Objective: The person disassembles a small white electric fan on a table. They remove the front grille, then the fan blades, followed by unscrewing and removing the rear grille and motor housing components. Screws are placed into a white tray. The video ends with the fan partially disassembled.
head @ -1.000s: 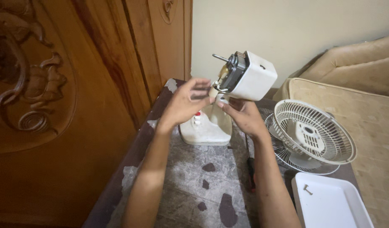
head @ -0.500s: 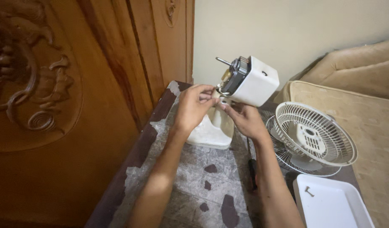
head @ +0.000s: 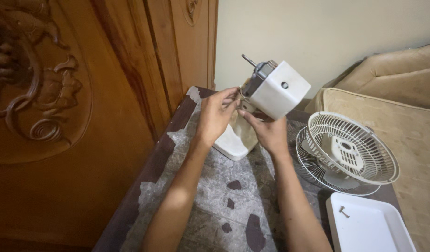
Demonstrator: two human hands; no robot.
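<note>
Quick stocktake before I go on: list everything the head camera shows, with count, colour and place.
fan motor housing: one, white box with dark motor and metal shaft at its front, held up over the table's far end
fan base: one, white, on the table under the hands
fan grilles: two, white wire, stacked at the table's right side
tray: one, white, near right corner
screw: one, grey, in the tray
table: one, dark with worn grey covering
wooden door: carved, brown, left
cushions: beige, right
wall: cream, behind
left hand: one, fingers at the motor's underside
right hand: one, under the housing, at the neck
</note>
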